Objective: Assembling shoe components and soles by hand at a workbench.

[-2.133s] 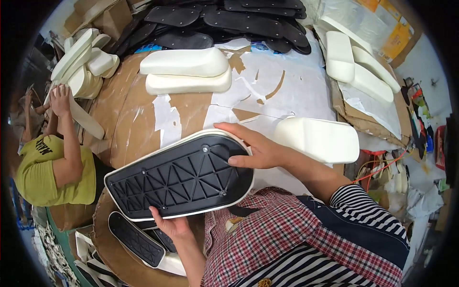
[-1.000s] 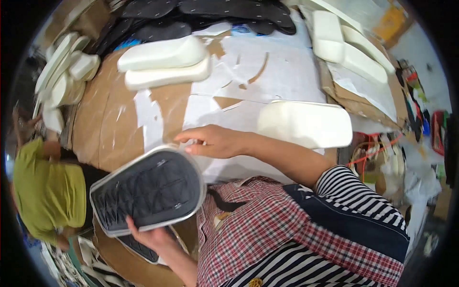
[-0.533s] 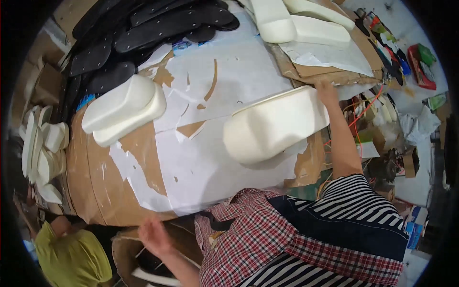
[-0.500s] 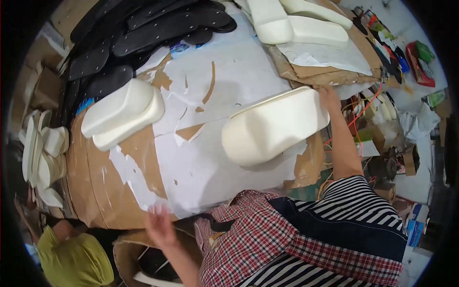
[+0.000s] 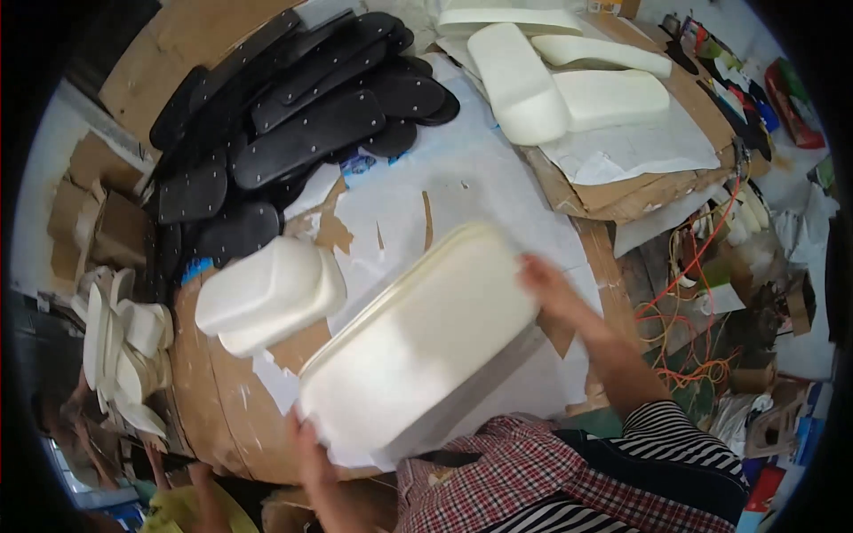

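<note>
A long cream moulded foam pad [image 5: 422,338] is tilted above the work table, held between my two hands. At its lower left end, my left hand [image 5: 313,453] grips the edge, with part of the fingers hidden. My right hand [image 5: 546,286], blurred by motion, has hold of the opposite end at the upper right. Left of the held pad, two more cream foam pads [image 5: 267,289] lie stacked one on the other.
Black studded boards [image 5: 311,138] are heaped at the back left. Several cream pads [image 5: 520,84] lie on cardboard at the back right; others [image 5: 133,342] are piled at far left. Orange cords [image 5: 693,355] tangle beyond the right edge. A person in yellow [image 5: 200,506] is at lower left.
My left hand has come up from the near edge and taken hold of the foam pad. The pad has moved left and toward me, lifted by both hands. My view has shifted too.
</note>
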A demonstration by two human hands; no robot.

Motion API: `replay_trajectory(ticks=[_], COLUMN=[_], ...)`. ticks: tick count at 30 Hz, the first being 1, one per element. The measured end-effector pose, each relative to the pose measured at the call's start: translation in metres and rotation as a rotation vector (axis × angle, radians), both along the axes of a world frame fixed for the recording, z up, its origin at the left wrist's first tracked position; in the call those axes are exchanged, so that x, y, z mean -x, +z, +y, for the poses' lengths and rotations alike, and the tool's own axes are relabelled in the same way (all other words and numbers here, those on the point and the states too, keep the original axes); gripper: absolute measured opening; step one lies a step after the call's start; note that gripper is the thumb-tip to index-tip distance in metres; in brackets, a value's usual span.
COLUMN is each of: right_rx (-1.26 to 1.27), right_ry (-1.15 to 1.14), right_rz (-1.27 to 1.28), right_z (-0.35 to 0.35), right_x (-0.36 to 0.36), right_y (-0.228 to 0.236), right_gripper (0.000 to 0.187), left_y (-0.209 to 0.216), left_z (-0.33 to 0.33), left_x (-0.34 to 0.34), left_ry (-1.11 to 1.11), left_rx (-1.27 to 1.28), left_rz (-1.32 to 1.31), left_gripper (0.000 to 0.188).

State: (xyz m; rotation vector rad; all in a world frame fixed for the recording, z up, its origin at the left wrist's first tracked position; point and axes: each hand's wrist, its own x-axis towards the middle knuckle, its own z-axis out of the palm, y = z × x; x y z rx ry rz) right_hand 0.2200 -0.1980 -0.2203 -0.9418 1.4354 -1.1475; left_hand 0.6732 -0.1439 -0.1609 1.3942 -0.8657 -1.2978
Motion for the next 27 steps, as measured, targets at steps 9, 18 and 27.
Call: replay_trajectory(ticks=[9, 18, 27], right_rx=[0.486, 0.342, 0.368], right_ry=[0.278, 0.131, 0.097], right_rz=[0.474, 1.317, 1.592], right_z=[-0.194, -0.37, -0.44], right_x=[-0.129, -0.109, -0.068], right_y=[-0.02, -0.055, -0.058], right_gripper=[0.069, 0.085, 0.055], left_y=[0.021, -0.012, -0.023], left_z=[0.049, -0.036, -0.067], left_x=[-0.134, 0.009, 0.022], left_ry=[0.429, -0.64, -0.865], left_rx=[-0.548, -0.238, -0.071], left_rz=[-0.607, -1.395, -1.335], left_gripper=[0.077, 0.125, 0.119])
